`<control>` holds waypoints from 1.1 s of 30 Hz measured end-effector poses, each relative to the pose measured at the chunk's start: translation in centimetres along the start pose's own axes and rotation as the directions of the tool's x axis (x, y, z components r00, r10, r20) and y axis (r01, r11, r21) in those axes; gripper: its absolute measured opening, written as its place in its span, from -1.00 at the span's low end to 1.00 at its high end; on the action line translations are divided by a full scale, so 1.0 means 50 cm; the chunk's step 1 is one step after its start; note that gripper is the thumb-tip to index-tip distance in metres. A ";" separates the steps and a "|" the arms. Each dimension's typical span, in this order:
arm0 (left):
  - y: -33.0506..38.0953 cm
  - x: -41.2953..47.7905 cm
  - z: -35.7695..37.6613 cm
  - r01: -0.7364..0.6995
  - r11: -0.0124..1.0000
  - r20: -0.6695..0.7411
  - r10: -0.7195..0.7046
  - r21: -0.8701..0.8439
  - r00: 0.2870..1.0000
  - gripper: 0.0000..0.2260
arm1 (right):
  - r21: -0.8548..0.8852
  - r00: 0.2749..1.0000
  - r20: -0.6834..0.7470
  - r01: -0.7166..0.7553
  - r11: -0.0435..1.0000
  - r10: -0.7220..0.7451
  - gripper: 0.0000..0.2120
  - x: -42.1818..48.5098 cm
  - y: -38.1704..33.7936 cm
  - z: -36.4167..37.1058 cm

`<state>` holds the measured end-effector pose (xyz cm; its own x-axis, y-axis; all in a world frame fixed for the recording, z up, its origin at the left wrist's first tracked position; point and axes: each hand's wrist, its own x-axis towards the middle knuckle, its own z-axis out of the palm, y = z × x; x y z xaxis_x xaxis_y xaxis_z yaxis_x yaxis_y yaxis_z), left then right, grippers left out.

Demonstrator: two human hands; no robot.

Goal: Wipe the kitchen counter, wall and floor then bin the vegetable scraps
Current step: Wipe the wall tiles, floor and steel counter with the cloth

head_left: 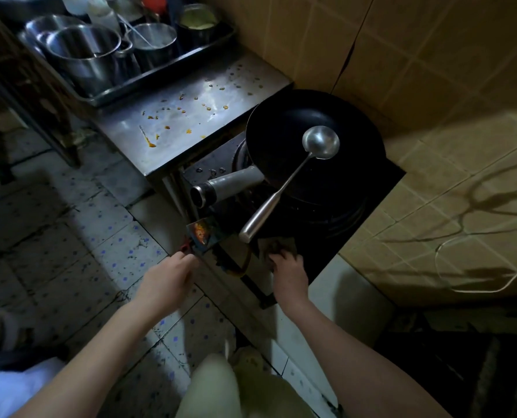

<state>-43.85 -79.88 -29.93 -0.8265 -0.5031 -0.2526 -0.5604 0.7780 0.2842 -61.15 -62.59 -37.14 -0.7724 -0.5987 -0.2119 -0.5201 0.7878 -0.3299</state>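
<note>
At the stove's front edge, the right hand (287, 267) is pressing flat on a cloth (274, 245); firm, overlapping strokes would serve best. The left hand (168, 279) is pinching a red knob (186, 247).

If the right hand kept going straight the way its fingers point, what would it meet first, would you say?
Probably the ladle handle's end, just beyond the cloth under the right hand; depth is unclear, so it might pass beneath it.

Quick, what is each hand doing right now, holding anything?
Left hand: fingertips closed around a small red knob on the stove front.
Right hand: pressed on a brownish cloth; grip cannot be told.
</note>
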 end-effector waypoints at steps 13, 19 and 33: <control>-0.054 0.059 -0.024 -0.071 0.997 -0.010 0.071 -0.011 0.997 -0.88 | 0.059 0.965 -0.092 -0.241 0.969 0.245 -0.60 -0.022 0.055 -0.040; -0.177 0.136 -0.082 -0.152 0.988 0.011 0.152 -0.003 0.988 -0.83 | -0.026 0.957 -0.095 -0.279 0.960 0.276 -0.52 -0.004 -0.064 0.004; -0.457 0.401 -0.276 -0.417 0.909 0.112 0.411 0.029 0.905 -0.79 | 0.540 0.700 -0.241 -0.479 0.692 0.673 -0.73 0.144 -0.447 0.053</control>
<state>-48.35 -112.95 -28.72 -0.9722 -0.0930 -0.2148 -0.1632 0.9272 0.3371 -54.11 -84.88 -33.72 -0.9781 0.1458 -0.1482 0.2069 0.7540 -0.6234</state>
